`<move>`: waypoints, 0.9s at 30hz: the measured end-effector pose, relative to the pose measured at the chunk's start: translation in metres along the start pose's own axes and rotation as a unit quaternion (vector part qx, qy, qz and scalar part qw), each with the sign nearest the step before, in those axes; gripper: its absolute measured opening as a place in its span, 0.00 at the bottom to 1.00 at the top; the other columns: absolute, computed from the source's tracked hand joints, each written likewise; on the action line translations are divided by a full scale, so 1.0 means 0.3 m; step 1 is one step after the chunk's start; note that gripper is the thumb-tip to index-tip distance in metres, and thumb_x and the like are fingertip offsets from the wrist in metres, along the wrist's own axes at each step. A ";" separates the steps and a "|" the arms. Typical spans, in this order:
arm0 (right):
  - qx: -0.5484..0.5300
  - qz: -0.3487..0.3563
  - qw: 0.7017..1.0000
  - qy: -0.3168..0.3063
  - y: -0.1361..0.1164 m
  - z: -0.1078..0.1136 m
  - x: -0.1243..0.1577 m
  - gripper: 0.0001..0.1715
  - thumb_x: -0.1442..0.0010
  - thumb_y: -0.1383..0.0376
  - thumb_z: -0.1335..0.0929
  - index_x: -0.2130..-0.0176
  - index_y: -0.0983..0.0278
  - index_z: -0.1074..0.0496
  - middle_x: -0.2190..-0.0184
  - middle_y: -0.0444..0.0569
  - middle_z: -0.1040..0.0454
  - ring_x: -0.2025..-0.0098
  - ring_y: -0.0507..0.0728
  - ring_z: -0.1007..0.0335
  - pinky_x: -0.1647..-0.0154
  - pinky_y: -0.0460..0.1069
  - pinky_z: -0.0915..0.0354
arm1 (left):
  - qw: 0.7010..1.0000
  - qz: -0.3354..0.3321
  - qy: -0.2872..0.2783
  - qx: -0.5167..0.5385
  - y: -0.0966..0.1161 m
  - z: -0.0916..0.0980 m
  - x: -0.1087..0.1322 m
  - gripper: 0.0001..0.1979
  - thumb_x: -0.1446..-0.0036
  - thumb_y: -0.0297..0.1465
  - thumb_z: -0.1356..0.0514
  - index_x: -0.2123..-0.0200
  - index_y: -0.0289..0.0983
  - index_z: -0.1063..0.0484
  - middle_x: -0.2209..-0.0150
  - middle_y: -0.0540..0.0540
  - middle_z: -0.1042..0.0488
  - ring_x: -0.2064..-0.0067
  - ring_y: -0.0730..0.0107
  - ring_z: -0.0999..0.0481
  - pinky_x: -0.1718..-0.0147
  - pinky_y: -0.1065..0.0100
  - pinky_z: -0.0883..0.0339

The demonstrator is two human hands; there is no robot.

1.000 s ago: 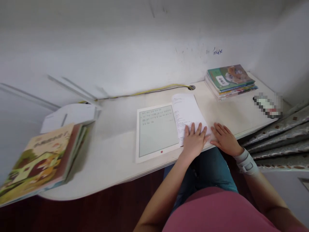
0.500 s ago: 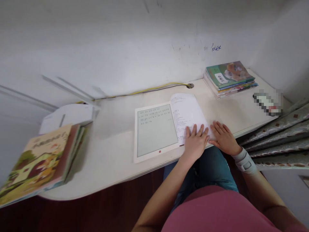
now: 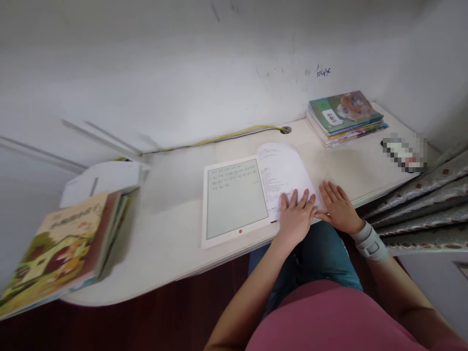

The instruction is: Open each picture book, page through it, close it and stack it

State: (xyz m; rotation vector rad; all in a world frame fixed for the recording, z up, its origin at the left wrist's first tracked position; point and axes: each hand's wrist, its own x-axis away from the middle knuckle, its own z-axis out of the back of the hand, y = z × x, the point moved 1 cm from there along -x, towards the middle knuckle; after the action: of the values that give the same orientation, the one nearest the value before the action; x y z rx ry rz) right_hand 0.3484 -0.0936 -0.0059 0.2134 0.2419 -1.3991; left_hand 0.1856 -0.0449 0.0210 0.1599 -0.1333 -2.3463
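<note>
A white tablet (image 3: 236,202) with a grey screen and a red dot on its lower frame lies flat on the desk. Against its right side is a printed paper booklet (image 3: 281,168), its far end curving up from the desk. My left hand (image 3: 297,214) rests flat on the booklet's near part, fingers spread. My right hand (image 3: 338,207) lies palm down on the desk just to the right, its thumb at the booklet's near right edge. Under my left hand part of the print is hidden.
A book stack (image 3: 345,114) stands at the back right, near a blurred-out dark-edged object (image 3: 404,153). Picture books (image 3: 58,243) and white papers (image 3: 102,180) are at the left. Yellow cable (image 3: 226,135) runs along the wall. A patterned curtain (image 3: 420,204) hangs at the right.
The booklet's far right corner curls more than before. My right hand has edged slightly left, its thumb nearer my left hand, which stays in place. The view has shifted a little.
</note>
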 end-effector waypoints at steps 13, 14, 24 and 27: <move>0.009 0.012 1.000 -0.023 -0.002 -0.003 0.002 0.39 0.37 0.44 0.43 0.36 0.64 0.42 0.35 0.62 0.46 0.33 0.67 0.52 0.37 0.63 0.53 | 0.994 -0.033 -0.082 -0.070 -0.140 0.136 -0.214 0.27 0.34 0.40 0.57 0.37 0.34 0.41 0.34 0.37 0.46 0.33 0.53 0.48 0.37 0.48 0.55; 0.008 0.010 1.000 -0.023 -0.002 -0.004 0.001 0.39 0.37 0.44 0.43 0.36 0.63 0.41 0.35 0.61 0.46 0.33 0.67 0.53 0.37 0.63 0.53 | 0.993 -0.014 -0.083 -0.087 -0.161 0.140 -0.256 0.29 0.35 0.42 0.56 0.36 0.33 0.43 0.33 0.35 0.50 0.32 0.49 0.53 0.37 0.44 0.59; 0.005 0.009 1.000 -0.021 -0.006 0.003 -0.003 0.39 0.37 0.43 0.43 0.37 0.63 0.40 0.35 0.61 0.44 0.34 0.67 0.51 0.37 0.63 0.52 | 0.983 0.030 -0.163 -0.081 -0.214 0.086 -0.348 0.38 0.37 0.51 0.61 0.33 0.32 0.54 0.32 0.33 0.56 0.32 0.44 0.55 0.39 0.36 0.62; -0.006 0.004 1.000 -0.023 -0.004 -0.005 -0.002 0.40 0.37 0.43 0.43 0.36 0.62 0.42 0.34 0.61 0.46 0.33 0.67 0.52 0.36 0.63 0.54 | 0.981 0.029 -0.175 -0.079 -0.207 0.087 -0.341 0.38 0.37 0.51 0.61 0.33 0.33 0.54 0.31 0.35 0.56 0.32 0.45 0.54 0.39 0.36 0.62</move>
State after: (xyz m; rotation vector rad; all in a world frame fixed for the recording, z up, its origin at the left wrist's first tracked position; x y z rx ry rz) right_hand 0.3470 -0.0930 -0.0071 0.1714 0.2105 -1.3923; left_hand 0.2095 0.0726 0.0455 -0.3313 -0.1207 -2.2955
